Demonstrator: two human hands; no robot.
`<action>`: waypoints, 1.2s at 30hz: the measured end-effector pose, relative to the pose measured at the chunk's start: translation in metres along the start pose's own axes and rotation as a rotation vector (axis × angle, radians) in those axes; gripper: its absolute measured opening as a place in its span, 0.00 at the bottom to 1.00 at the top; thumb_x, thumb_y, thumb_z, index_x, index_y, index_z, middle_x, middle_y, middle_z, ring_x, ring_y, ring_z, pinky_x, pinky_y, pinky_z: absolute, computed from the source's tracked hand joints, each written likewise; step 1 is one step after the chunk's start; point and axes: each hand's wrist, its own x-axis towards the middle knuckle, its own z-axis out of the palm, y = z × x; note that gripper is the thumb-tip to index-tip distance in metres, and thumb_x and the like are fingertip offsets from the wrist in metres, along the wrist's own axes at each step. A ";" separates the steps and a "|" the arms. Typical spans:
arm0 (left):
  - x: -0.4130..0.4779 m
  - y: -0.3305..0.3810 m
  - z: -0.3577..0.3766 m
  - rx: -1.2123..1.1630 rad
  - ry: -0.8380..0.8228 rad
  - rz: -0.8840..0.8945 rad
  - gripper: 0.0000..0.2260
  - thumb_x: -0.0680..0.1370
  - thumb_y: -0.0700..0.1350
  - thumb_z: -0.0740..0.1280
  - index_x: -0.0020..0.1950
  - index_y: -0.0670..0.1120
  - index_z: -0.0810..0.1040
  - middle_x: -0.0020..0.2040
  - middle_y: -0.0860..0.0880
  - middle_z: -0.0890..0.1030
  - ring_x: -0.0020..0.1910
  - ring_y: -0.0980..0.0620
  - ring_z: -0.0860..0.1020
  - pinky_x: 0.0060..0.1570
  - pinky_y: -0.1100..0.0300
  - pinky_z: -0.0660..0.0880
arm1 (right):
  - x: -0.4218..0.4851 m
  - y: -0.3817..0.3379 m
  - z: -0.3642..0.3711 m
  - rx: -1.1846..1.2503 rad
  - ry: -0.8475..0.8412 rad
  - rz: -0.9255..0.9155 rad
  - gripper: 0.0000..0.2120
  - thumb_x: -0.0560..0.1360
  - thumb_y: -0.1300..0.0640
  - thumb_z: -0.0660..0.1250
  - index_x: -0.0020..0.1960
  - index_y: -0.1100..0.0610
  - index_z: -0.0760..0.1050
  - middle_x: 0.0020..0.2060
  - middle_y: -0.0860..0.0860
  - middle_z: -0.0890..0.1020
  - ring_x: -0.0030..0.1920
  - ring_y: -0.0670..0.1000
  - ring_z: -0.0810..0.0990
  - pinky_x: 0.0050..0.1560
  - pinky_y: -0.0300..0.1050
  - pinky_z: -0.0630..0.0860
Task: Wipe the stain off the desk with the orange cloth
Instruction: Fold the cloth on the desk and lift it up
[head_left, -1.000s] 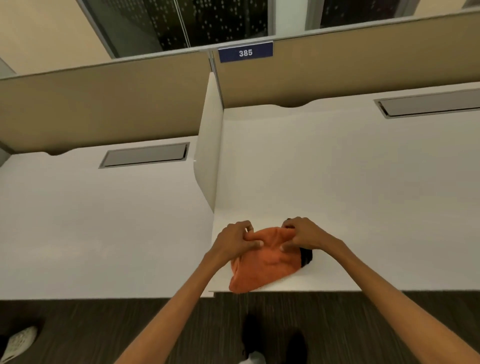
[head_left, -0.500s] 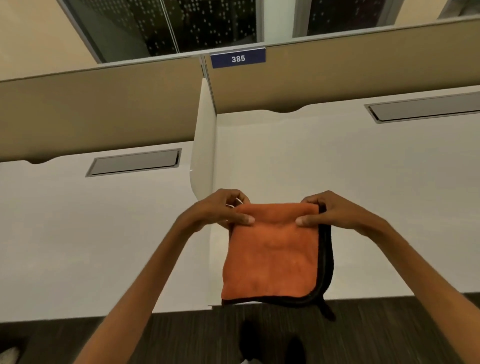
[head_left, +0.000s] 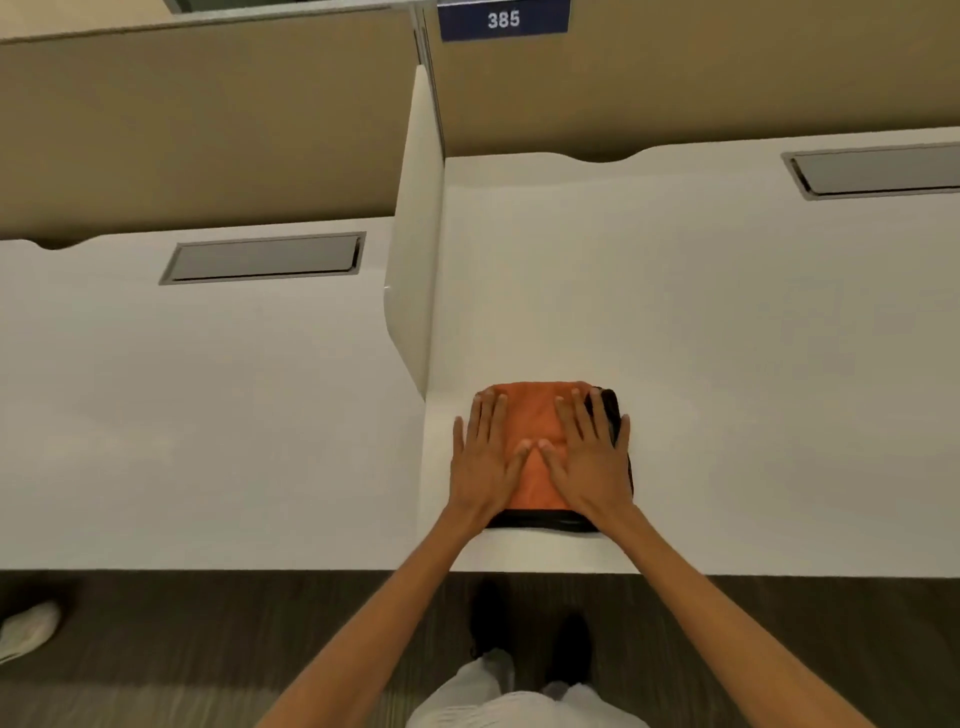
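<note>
Orange cloth (head_left: 537, 423), folded into a rough square with a black hem showing along its near and right sides, lies flat on the white bench (head_left: 727, 364) close to the near edge, just right of the near end of the white divider panel (head_left: 413, 291).

Both forearms reach forward from the bottom of the view and converge on the cloth, wrists low and nearly level with the bench top. The left hand (head_left: 485, 457) lies palm down on the cloth's left part, fingers straight and slightly fanned, pointing toward the far edge; its little finger runs along or just past the cloth's left side. The right hand (head_left: 589, 457) lies palm down on the right part, fingers likewise straight and spread, the outer ones over the black hem. The two thumbs angle inward and their tips meet, or nearly meet, over the middle of the cloth. Neither hand grips anything; both are flat and open against the fabric.

A grey recessed cover (head_left: 878, 171) sits in the bench near the far right corner. A blue plate reading 385 (head_left: 503, 20) is fixed above the tan back partition (head_left: 701, 78). No stain can be made out on the bench.
</note>
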 end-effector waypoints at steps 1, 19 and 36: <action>-0.001 -0.004 0.002 0.065 0.019 -0.007 0.31 0.84 0.61 0.49 0.82 0.48 0.43 0.82 0.52 0.44 0.81 0.54 0.40 0.78 0.44 0.37 | -0.002 -0.002 0.005 -0.016 0.027 0.013 0.35 0.81 0.34 0.43 0.82 0.50 0.48 0.82 0.51 0.49 0.82 0.53 0.44 0.78 0.66 0.39; 0.032 -0.026 -0.023 0.011 -0.007 -0.165 0.32 0.85 0.57 0.49 0.81 0.41 0.43 0.82 0.43 0.47 0.81 0.47 0.43 0.78 0.42 0.39 | 0.059 -0.022 -0.001 0.118 0.049 -0.040 0.31 0.82 0.38 0.56 0.81 0.47 0.55 0.82 0.50 0.53 0.82 0.54 0.46 0.78 0.66 0.44; 0.071 0.003 -0.085 -0.710 -0.135 -0.591 0.29 0.71 0.47 0.77 0.67 0.38 0.72 0.63 0.41 0.78 0.60 0.41 0.79 0.61 0.47 0.77 | 0.074 -0.015 -0.059 0.882 -0.075 0.656 0.21 0.70 0.54 0.77 0.56 0.61 0.73 0.57 0.59 0.81 0.48 0.55 0.80 0.48 0.48 0.79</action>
